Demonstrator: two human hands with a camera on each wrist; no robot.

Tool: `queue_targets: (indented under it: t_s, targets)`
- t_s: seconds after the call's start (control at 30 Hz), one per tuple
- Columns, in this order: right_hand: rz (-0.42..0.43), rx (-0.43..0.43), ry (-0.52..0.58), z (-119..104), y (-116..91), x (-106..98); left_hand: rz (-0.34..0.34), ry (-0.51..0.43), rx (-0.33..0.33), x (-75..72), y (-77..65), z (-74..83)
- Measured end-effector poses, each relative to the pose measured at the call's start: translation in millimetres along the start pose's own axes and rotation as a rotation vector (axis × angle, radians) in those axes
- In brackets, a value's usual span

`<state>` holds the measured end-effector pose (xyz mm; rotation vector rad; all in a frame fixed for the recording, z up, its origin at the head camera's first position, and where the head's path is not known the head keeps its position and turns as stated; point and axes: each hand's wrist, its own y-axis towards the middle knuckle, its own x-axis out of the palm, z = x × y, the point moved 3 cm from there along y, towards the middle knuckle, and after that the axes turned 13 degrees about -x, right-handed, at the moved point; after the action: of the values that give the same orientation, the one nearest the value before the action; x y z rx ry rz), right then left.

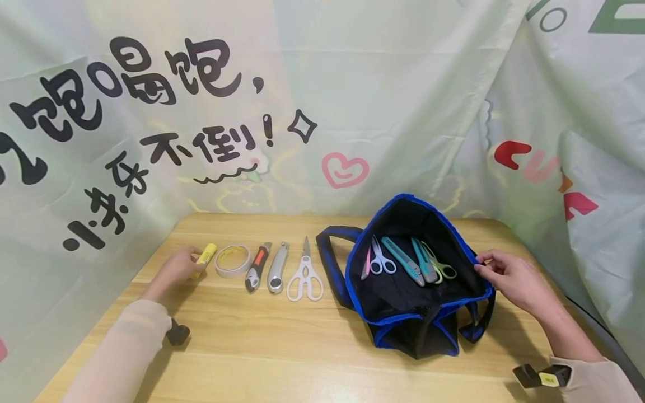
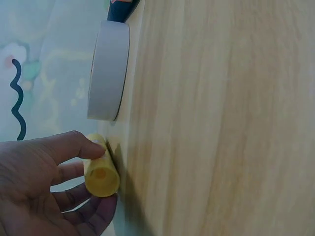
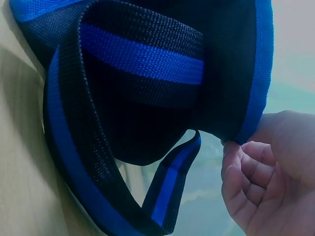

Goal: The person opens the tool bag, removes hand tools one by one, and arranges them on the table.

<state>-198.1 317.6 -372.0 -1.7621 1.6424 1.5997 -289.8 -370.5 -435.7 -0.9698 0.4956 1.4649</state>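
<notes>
Left hand [image 1: 177, 267] pinches yellow tube [image 1: 207, 253]; right hand [image 1: 511, 278] pinches bag [image 1: 408, 215] by its rim. Caution: slackening the right pinch could let the bag mouth collapse

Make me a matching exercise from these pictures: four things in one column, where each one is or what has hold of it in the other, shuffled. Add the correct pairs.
Things
1. yellow tube
2. tape roll
3. teal cutters
4. black bag

Places and states
A. inside the black bag
B. pinched at its edge by the right hand
C. on the table, between the yellow tube and the orange-and-black cutter
D. held by the left hand

Pairs: 1-D, 2-C, 3-A, 4-B
</notes>
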Motion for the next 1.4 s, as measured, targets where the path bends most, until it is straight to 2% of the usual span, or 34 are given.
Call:
queue_targets:
  t_s: [0.6, 0.93, 1.07, 1.2, 1.3, 1.4]
  targets:
    - [-0.008, 0.005, -0.005, -3.1, -0.5, -1.6, -0.001, 0.019, -0.01, -6.7, -2.4, 6.8]
    - [-0.003, -0.002, -0.007, -2.7, 0.3, -1.6, -0.009, 0.034, 0.041, -3.3, -6.2, 10.0]
    - [-0.003, -0.004, -0.008, -2.0, 0.3, -1.3, -0.022, 0.017, 0.031, -3.1, -3.7, 8.5]
    - [-0.008, -0.002, -0.011, -1.6, 0.4, -0.8, -0.001, 0.049, 0.038, -6.4, 0.3, 8.5]
    - [-0.008, -0.003, -0.013, -2.2, 0.5, -1.1, 0.024, 0.076, 0.033, -10.6, 1.1, 13.0]
    - [-0.005, -0.006, -0.012, -2.6, 0.6, -1.3, 0.039, 0.079, 0.034, -15.0, -3.6, 24.7]
